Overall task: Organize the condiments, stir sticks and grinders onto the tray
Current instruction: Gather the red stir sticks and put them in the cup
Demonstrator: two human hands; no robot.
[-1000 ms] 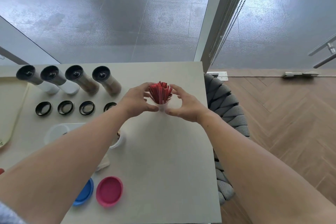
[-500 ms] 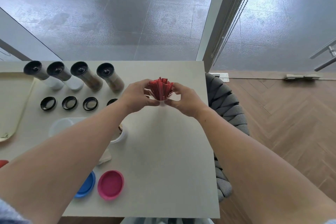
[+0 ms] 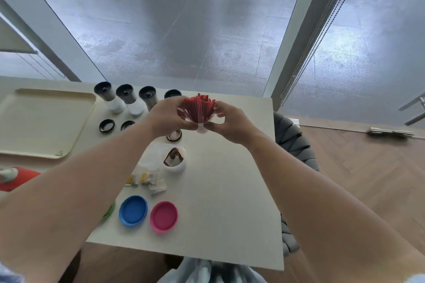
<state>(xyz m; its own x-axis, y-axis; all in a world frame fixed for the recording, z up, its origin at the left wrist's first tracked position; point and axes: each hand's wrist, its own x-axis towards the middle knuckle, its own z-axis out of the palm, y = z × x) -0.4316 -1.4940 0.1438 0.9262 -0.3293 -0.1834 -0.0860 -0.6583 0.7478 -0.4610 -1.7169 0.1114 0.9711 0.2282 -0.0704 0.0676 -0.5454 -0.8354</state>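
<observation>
Your left hand [image 3: 171,116] and right hand [image 3: 231,122] are both closed around a small clear cup [image 3: 202,128] of red stir sticks [image 3: 199,109], fingertips meeting near its base. The cup looks lifted clear of the table [image 3: 230,190], though your palms hide the underside, so contact cannot be ruled out.

Position: the cup sits near the table's centre-back. The tray [image 3: 46,122] lies at 9 o'clock from it, well apart and bare as far as the view shows. Four grinders [image 3: 128,99] stand between the two, just beside your left hand.

Risks, as judgement:
- The sticks fan out loosely above the rim. Tilt the cup on the way over and they could spill.
- The cup looks thin, smooth plastic. Squeezing could buckle it; too light a hold could let it slip.
- A straight path to 9 o'clock crosses the grinders. They are tall, narrow cylinders with dark caps, so a brush from your forearm could topple one.
- The black rings [image 3: 107,126] at 8 o'clock are low and could roll if nudged.

Other materials: the tray is matte cream with a raised lip and rounded corners. The blue lid [image 3: 133,210] and pink lid [image 3: 164,216] at 6 o'clock are flat glossy discs. Crumpled paper sachets [image 3: 149,181] lie beside a white tub [image 3: 174,159].
</observation>
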